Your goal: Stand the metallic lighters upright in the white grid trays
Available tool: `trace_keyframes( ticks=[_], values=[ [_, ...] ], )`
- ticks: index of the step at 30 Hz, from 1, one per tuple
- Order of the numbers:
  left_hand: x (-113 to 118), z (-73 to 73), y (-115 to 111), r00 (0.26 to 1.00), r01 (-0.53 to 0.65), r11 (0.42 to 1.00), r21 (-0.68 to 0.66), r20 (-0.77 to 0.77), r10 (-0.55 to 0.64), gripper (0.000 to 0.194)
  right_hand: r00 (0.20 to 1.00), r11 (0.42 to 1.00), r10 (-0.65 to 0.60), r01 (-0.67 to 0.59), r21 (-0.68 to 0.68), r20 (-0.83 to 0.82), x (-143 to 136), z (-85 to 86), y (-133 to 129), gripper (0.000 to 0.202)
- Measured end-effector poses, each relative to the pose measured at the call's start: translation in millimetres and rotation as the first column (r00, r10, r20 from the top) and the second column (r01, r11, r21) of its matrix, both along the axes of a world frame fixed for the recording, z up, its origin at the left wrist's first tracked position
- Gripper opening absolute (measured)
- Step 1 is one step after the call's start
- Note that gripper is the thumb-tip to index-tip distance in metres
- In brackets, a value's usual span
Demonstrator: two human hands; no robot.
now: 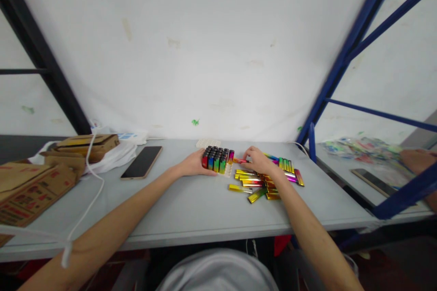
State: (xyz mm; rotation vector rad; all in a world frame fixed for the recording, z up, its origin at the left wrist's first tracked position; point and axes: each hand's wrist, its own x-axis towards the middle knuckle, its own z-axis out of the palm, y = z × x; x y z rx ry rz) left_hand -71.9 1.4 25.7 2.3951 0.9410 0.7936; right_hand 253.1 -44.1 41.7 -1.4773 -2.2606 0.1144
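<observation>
Upright cigarette lighters (pixel 215 160) with black tops and shiny rainbow bodies stand in close rows in a pale holed tray (pixel 228 171) at the middle of the table. My left hand (pixel 194 163) is wrapped around the left side of this block, its thumb along the front. Just right of the tray, my right hand (pixel 256 160) has its fingers closed on a single reddish lighter (pixel 241 161) that points toward the tray. Under and beside that hand lies a loose pile of gold and multicoloured lighters (pixel 251 181), partly covered by my wrist.
A second pale holed tray (pixel 208 143) lies behind the block. To the left are a phone (pixel 142 163), cardboard boxes (pixel 37 186) and a white cable (pixel 89 154). A blue frame post (pixel 336 72) rises at right; beyond it are another person's hand (pixel 418 160) and a phone (pixel 373 183).
</observation>
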Motion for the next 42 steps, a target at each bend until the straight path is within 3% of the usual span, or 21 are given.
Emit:
trace_keyframes(
  ticks=[4,7,9,11,14,16,19,24,31,37,42],
  values=[
    [0,0.5,0,1.000,0.004,1.000,-0.005,0.007,-0.004,0.087,0.982,0.995,0.008,0.011,0.101,-0.188,5,6.3,4,0.013],
    [0,0.3,-1,1.000,0.000,1.000,-0.011,0.009,0.000,0.089,0.903,0.991,-0.013,0.069,0.115,-0.430,3,9.2,7,0.026],
    [0,0.0,-1,1.000,-0.003,1.000,-0.018,0.006,0.003,0.089,0.774,0.996,-0.027,0.073,0.046,-0.633,-2,9.7,8,0.038],
    [0,-0.1,0,1.000,0.001,1.000,-0.026,0.001,-0.001,0.089,0.581,1.000,-0.031,0.017,-0.026,-0.813,-9,9.7,8,0.045],
    [1,0.2,0,1.000,0.003,0.999,-0.042,0.006,-0.003,0.092,0.325,0.995,-0.039,-0.078,-0.068,-0.945,-21,10.5,4,0.050],
    [1,0.7,0,1.000,-0.012,0.999,-0.051,0.004,0.012,0.093,0.260,0.990,-0.052,-0.112,-0.083,-0.964,-28,11.8,1,0.051],
    [1,1.9,-1,1.000,-0.024,0.998,-0.063,0.003,0.024,0.094,0.234,0.982,-0.068,-0.156,-0.106,-0.970,-35,13.7,-2,0.053],
    [1,3.1,-2,0.999,0.011,0.999,-0.046,0.041,-0.009,0.093,0.332,0.952,-0.100,-0.242,-0.187,-0.938,-46,13.7,-6,0.053],
    [2,3.4,-2,1.000,0.008,0.999,-0.035,0.020,-0.007,0.092,0.489,0.959,-0.151,-0.138,-0.247,-0.859,-57,7.8,-10,0.058],
    [2,4.0,-4,0.999,0.006,0.999,-0.045,0.041,-0.004,0.090,0.775,0.995,-0.054,0.091,0.028,-0.629,-58,2.7,-10,0.055],
    [2,4.6,-5,0.999,0.011,0.998,-0.057,0.040,-0.008,0.087,0.852,0.982,-0.071,0.151,0.114,-0.519,-61,1.6,-11,0.040]
  ],
)
